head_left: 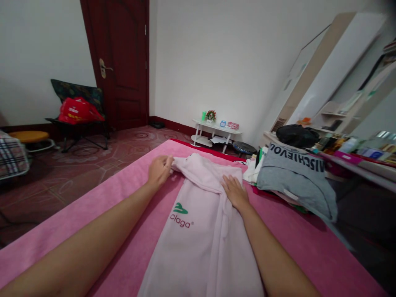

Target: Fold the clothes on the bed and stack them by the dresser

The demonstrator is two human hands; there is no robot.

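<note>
A pale pink garment [201, 231] with a green "claga" logo lies lengthwise on a pink blanket [93, 214]. My left hand [159, 169] pinches the garment's far left corner, fingers closed on the cloth. My right hand [235, 190] rests flat on the garment's right side, fingers stretched out, pressing a fold. Both forearms reach forward over the blanket.
A pile of clothes topped by a grey printed shirt [297, 173] sits at the right of the blanket. Beyond stand a small white table [216, 132], a cluttered shelf [355, 152], a folding chair with a red bag [78, 111] and a dark red door [123, 62].
</note>
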